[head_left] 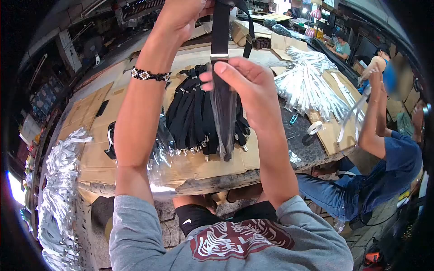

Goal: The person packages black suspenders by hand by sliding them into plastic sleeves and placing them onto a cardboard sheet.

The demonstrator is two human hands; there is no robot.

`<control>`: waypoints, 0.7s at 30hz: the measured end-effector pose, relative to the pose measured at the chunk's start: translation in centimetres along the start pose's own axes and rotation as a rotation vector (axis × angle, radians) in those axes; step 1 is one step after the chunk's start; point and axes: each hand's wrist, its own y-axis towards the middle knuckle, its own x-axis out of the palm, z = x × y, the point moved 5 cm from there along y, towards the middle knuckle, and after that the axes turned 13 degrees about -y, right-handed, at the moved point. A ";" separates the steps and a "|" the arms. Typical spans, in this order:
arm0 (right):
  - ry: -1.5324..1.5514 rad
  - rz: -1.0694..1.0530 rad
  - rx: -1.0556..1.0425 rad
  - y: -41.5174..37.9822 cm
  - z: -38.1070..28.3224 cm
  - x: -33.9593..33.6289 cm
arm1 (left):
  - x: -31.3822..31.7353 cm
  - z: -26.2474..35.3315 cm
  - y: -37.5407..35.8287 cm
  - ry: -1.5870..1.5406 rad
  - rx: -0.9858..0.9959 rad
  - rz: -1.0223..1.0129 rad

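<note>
A black pair of suspenders (220,31) hangs upright in front of me, with a silver metal adjuster across the strap. High at the top edge, my left hand (186,13) is closed around its upper end; the fingertips are partly out of frame. The lower part of the strap sits inside a clear plastic bag (224,122). My right hand (253,83) pinches the bag near its mouth, just under the adjuster, thumb in front and blurred fingers behind. Beyond the bag, a pile of black suspenders (192,113) with metal clips lies on cardboard.
White suspenders (312,83) are heaped at the table's right, near a tape roll (315,128) and a small blue item (294,119). Bagged white straps (58,194) pile up at left. A co-worker (379,162) sits close on the right, handling a white strap. Other people sit farther back.
</note>
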 end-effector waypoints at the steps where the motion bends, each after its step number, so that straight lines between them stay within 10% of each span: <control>1: -0.015 -0.012 0.020 -0.2 0.1 0.1 | 0.0 -0.1 0.0 -0.002 0.009 0.002; 21: 0.121 -0.105 0.035 -1.4 1.3 0.7 | -1.3 -2.4 -1.1 -0.027 -0.047 0.032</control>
